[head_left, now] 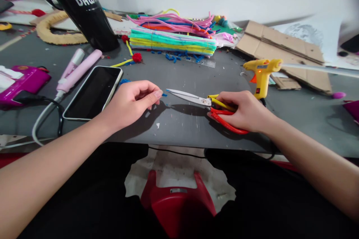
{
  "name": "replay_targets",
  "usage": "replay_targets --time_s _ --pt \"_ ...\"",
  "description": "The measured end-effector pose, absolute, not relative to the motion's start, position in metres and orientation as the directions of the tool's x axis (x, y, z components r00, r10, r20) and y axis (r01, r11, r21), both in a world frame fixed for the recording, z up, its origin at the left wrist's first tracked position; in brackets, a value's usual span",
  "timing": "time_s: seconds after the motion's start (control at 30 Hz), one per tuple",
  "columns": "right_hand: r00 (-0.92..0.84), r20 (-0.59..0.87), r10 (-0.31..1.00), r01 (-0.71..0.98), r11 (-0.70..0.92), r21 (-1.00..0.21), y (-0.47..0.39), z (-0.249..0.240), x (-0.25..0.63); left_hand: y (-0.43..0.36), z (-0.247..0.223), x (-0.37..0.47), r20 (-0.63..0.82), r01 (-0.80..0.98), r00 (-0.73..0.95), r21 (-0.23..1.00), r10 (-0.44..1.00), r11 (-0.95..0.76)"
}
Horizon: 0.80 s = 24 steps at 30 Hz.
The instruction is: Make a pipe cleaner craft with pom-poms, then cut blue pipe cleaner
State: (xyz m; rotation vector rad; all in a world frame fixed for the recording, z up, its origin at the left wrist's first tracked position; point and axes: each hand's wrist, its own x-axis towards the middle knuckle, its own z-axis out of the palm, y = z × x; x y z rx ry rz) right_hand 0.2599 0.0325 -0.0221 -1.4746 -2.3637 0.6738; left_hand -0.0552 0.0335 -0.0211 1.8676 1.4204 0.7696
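Between the thumb and fingertips of my left hand (134, 101) is a small blue pipe-cleaner piece (165, 95), only its tip poking out. My right hand (244, 110) grips scissors (190, 98) by their red and yellow handles. The blades look closed and point left, their tip just beside the blue piece, with a speck of blue at the end. A blue fuzzy bit (125, 81) shows behind my left hand, partly hidden. Farther back, several short blue cut pieces (175, 58) lie on and around a clear ruler (209, 62).
Bundled pipe cleaners (172, 43) lie at the back. A black bottle (84, 11), a phone (94, 91) and a pink corded tool (80, 71) are at left. A yellow glue gun (263, 76) stands right, near cardboard (283, 50). A red stool (179, 205) is below the table edge.
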Motion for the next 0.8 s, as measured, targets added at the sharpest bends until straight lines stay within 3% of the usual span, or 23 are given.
replay_targets --time_s 0.17,0.8 --pt "-0.465 0.009 0.885 0.785 0.417 -0.457 0.0335 -0.0219 0.2588 0.0334 -0.0228 -0.0552 0.076 0.591 0.235 0.780 0.969 -0.205" --pt "-0.481 0.029 0.876 0.788 0.446 -0.424 0.0359 -0.0222 0.2581 0.0340 -0.0244 -0.0554 0.068 0.603 0.228 0.774 0.971 -0.195"
